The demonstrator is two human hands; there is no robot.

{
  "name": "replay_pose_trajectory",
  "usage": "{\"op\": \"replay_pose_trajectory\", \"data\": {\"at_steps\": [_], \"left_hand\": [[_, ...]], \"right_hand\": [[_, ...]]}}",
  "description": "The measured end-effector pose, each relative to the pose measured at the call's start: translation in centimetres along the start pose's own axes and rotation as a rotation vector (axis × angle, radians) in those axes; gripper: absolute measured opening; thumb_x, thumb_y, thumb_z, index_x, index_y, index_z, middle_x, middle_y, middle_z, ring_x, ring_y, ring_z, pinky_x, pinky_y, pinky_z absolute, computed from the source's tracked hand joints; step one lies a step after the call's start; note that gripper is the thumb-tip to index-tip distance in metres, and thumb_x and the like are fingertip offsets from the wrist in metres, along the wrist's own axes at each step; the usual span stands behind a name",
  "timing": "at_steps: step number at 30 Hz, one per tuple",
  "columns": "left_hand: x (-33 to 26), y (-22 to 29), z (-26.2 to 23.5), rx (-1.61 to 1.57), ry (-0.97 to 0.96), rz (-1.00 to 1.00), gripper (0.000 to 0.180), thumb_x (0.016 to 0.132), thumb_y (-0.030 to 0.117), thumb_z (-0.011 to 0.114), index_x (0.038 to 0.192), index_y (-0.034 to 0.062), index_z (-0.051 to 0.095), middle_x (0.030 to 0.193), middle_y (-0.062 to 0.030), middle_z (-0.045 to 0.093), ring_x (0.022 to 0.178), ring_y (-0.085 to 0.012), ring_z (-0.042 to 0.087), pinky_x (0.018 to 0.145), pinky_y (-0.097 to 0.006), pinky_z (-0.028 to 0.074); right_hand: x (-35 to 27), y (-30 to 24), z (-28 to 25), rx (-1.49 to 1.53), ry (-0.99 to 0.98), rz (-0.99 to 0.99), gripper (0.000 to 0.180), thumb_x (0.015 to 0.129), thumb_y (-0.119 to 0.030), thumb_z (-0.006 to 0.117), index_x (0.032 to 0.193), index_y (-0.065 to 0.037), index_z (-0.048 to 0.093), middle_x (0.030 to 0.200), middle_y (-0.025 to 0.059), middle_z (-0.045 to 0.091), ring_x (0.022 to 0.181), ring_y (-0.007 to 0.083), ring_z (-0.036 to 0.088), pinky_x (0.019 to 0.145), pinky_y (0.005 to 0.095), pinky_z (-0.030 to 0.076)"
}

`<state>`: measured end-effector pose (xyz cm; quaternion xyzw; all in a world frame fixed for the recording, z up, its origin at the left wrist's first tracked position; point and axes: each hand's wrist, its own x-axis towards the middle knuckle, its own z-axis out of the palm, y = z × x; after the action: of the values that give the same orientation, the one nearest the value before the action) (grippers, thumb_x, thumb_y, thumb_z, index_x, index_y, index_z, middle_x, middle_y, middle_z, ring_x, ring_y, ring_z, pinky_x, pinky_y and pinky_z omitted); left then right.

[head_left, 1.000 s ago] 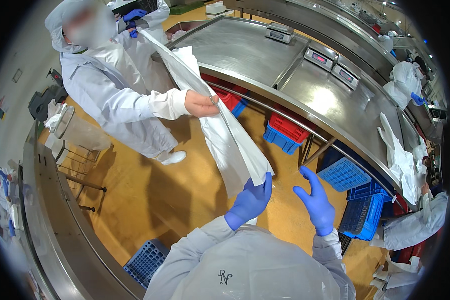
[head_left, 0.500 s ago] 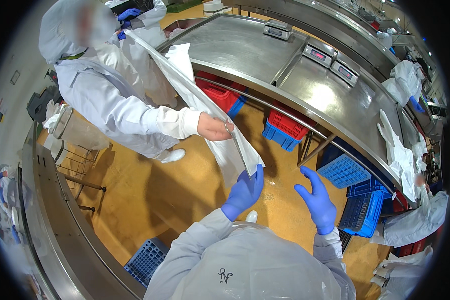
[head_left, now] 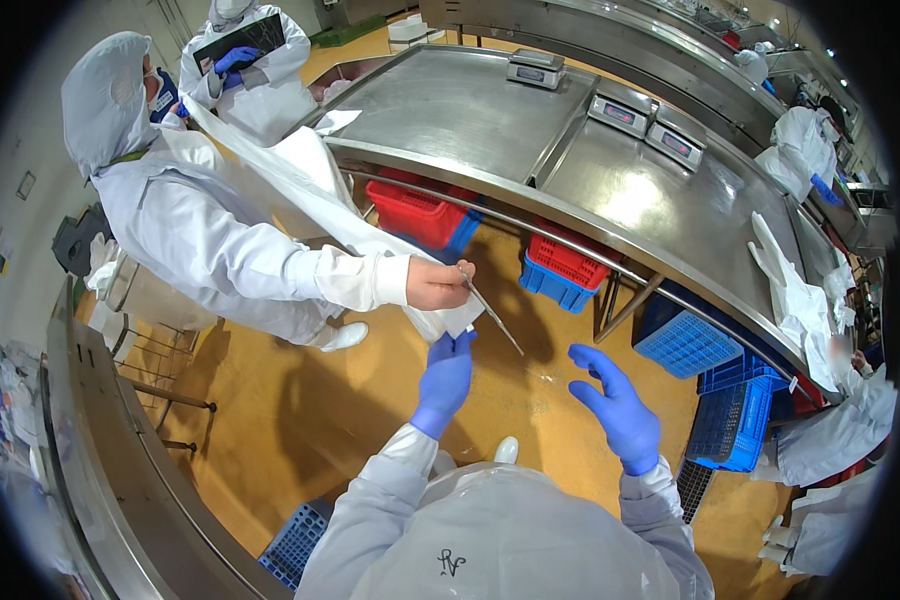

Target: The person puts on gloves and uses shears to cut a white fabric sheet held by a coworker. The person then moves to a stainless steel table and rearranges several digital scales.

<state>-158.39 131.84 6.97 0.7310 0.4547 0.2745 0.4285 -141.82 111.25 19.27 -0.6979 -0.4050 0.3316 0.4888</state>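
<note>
Nearest: wearer's white apron (head_left: 510, 540) filled the bottom edge, lower part cut off. L hand (head_left: 444, 385), blue glove, had fingertips pinched on the near end of a white plastic sheet (head_left: 330, 205), prob. so that end wouldn't flop; can't tell how much was tucked b/w thumb & fingers, bc the glove hid it. R hand (head_left: 618, 410), also gloved, was empty & half open, fingers bent, out to the R of the sheet, prob. to leave room round the scissors (head_left: 493, 314).

Those were in the co-worker's bare hand (head_left: 437, 286), by the handles, just over the sheet's near end; blades pointed down & away from L hand, likely for safety. Blades looked together; loops partly hidden by fingers. Sheet ran up & L in loose folds past the co-worker's sleeve (head_left: 270, 270) to chest level, prob. b/w two people bc too long for one. Far end hard to make out: bit of blue glove there, grip unclear.

Further: red crate (head_left: 570, 258) sat in/on a blue crate (head_left: 555, 285) under the steel table (head_left: 440, 100), prob. to save space; can't tell if nested. Scales (head_left: 618, 113) stood toward table's far side, likely for a usable near side. Far back, another worker (head_left: 270, 95) hugged a dark flat thing (head_left: 238, 44), prob. for a steady hold; top of head cut off.
</note>
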Motion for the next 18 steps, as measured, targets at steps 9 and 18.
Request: {"op": "replay_pose_trajectory", "data": {"at_steps": [9,18], "left_hand": [[2.4,-2.3,-1.5,-0.278,0.089,-0.234,0.036,0.104,0.029,0.052,0.116,-0.0008,0.069,0.102,-0.0116,0.072,0.087,-0.0164,0.061,0.08,-0.033,0.048],[-0.2,-1.0,-4.7,-0.027,0.188,-0.338,0.06,0.105,0.045,0.045,0.149,0.0046,0.047,0.133,-0.0149,0.065,0.119,-0.0258,0.061,0.105,-0.035,0.042]], "right_hand": [[14.0,-4.4,0.9,-0.601,-0.203,-0.275,0.057,0.092,-0.051,0.065,0.128,-0.006,0.063,0.124,0.0153,0.067,0.102,0.0285,0.068,0.09,0.0398,0.051],[24.5,1.1,5.7,-0.563,-0.632,-0.511,0.027,0.093,-0.033,0.053,0.094,-0.014,0.072,0.091,0.0105,0.071,0.088,0.0312,0.068,0.077,0.0407,0.052]]}}
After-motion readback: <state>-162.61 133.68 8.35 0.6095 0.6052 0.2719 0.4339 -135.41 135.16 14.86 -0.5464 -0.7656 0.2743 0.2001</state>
